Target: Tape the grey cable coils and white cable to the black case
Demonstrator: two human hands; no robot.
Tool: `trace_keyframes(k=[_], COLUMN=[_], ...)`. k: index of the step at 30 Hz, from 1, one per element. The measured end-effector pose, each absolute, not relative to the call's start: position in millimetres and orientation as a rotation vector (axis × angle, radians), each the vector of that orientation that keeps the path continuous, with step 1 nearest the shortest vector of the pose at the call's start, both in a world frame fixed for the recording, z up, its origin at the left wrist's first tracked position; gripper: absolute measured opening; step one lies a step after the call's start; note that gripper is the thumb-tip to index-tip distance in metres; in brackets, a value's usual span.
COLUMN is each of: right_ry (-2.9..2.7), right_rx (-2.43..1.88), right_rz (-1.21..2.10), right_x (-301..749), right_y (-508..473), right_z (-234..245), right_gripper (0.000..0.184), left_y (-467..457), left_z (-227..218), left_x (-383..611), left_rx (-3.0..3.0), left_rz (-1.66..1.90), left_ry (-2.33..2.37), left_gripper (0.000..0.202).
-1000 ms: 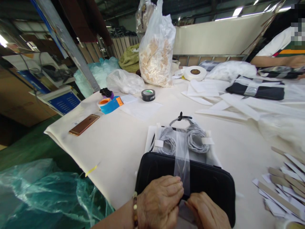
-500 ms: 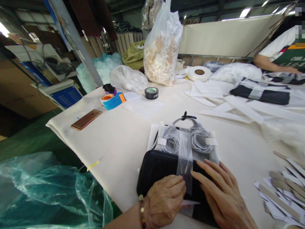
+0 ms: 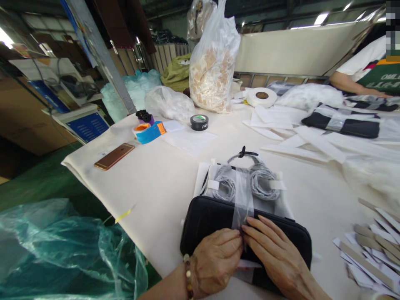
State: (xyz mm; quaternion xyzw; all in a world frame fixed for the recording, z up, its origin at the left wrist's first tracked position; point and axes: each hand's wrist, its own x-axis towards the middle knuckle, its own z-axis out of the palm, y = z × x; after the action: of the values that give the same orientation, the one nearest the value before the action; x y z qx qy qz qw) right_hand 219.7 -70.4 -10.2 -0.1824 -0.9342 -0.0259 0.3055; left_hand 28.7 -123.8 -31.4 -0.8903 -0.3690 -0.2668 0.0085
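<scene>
A black zip-style case [image 3: 206, 216] lies at the table's near edge. A clear plastic strip [image 3: 243, 189] runs across its middle and over two coiled grey cords [image 3: 264, 185] behind it. My left hand [image 3: 215, 260], with a bead bracelet at the wrist, rests on the case, fingers curled together and pinching the strip. Beside it my right hand [image 3: 271, 246] lies with fingers stretched out, tips pressing on the strip near the left fingertips. Below the hands a small white slip pokes out; its far end is hidden.
Left on the table [image 3: 150, 175] are a phone [image 3: 114, 156], blue tape [image 3: 150, 133] and black tape [image 3: 199, 122]. Loose paper strips [image 3: 371, 250] lie at right. A co-worker's arm [image 3: 353, 85] and another black bundle [image 3: 342, 121] are at far right.
My right hand has moved left across the case, its fingertips now on the plastic strip next to my left hand. More of the case's right end shows. My left hand stays nearly still.
</scene>
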Motion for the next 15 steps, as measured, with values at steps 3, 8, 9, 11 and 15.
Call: trace_keyframes(k=[3, 8, 9, 11, 15], right_ry=[-2.409, -2.259, -2.271, -2.299, -2.354], right_rx=[-0.502, -0.64, -0.641, -0.642, -0.665], right_rz=[-0.004, 0.134, 0.119, 0.076, -0.012], right_x=[220, 211, 210, 208, 207], right_y=[-66, -62, -62, -62, -62], right_z=[-6, 1, 2, 1, -1], right_gripper=[0.022, 0.016, 0.017, 0.018, 0.023], left_y=[-122, -118, -117, -116, -112], left_z=[-30, -26, -25, -24, -24], left_x=[29, 33, 34, 36, 38], left_rx=[-2.671, -2.567, -2.563, -2.545, -2.555], left_rz=[-1.035, -1.16, -1.157, -1.179, -1.182], left_ry=[-1.231, -1.337, -1.358, -1.397, -1.418], left_gripper=[0.015, 0.02, 0.021, 0.024, 0.028])
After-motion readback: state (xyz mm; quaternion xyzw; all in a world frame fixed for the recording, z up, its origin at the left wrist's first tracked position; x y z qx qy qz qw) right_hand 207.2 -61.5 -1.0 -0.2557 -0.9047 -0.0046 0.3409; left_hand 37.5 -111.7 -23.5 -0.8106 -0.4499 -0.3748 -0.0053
